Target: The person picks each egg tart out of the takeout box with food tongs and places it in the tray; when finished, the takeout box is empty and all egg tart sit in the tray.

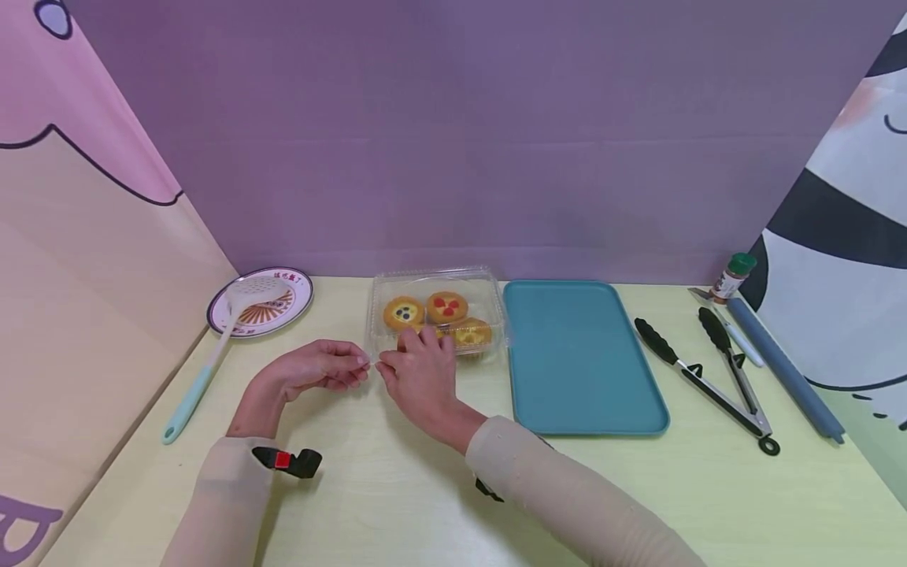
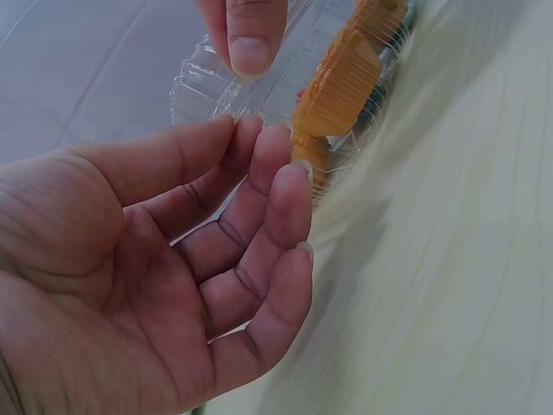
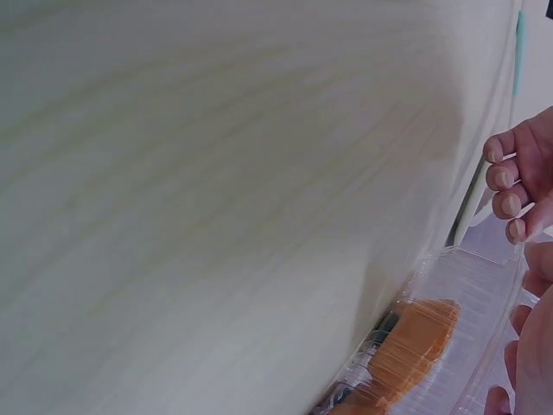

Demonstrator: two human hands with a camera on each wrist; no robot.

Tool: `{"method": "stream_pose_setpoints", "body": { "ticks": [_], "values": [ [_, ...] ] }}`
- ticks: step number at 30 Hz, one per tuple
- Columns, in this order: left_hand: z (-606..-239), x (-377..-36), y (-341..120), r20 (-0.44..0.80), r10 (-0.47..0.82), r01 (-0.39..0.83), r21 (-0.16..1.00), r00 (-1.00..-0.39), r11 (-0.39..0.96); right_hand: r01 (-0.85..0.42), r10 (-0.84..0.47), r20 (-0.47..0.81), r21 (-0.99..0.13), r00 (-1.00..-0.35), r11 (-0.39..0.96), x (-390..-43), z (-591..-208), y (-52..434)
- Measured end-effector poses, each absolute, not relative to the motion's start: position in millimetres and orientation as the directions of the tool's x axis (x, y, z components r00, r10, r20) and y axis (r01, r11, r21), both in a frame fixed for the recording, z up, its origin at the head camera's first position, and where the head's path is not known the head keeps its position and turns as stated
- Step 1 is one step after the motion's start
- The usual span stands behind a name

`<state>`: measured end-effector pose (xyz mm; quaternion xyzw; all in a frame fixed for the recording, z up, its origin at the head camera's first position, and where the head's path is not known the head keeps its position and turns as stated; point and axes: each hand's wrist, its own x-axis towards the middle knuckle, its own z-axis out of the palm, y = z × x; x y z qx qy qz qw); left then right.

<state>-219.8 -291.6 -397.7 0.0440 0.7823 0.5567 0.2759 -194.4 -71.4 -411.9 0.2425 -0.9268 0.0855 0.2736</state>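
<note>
Counted: two hands, left and right; one clear plastic box holding three visible tarts; one teal tray; one plate; one slotted spatula; one pair of tongs; one spice bottle.

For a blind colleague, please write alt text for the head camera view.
Both hands, left hand and right hand, touch the near corner of a clear plastic box of tarts on a pale table, beside a teal tray.
</note>
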Motion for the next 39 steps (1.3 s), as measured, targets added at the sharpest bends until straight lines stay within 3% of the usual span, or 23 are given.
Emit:
{"method": "stream_pose_setpoints", "body": {
  "ticks": [10,22,34,39],
  "values": [
    [-398,-218,-291,-0.374,0.375,-0.220,0.893,-0.848,0.393,-0.515,-0.399,0.650,0.014,-0.646,0.857,-198,-415,-73],
    [-397,-218,-290,-0.384,0.371,-0.225,0.886,-0.845,0.405,-0.532,-0.396,0.698,0.026,-0.596,0.846,-200,-419,-72],
    [-396,-218,-290,-0.389,0.384,-0.232,0.889,-0.837,0.396,-0.544,-0.399,0.698,0.016,-0.595,0.839,-202,-419,-72],
    [-396,-218,-290,-0.391,0.389,-0.231,0.888,-0.834,0.398,-0.557,-0.397,0.728,0.025,-0.559,0.830,-205,-419,-72]
  ]
}}
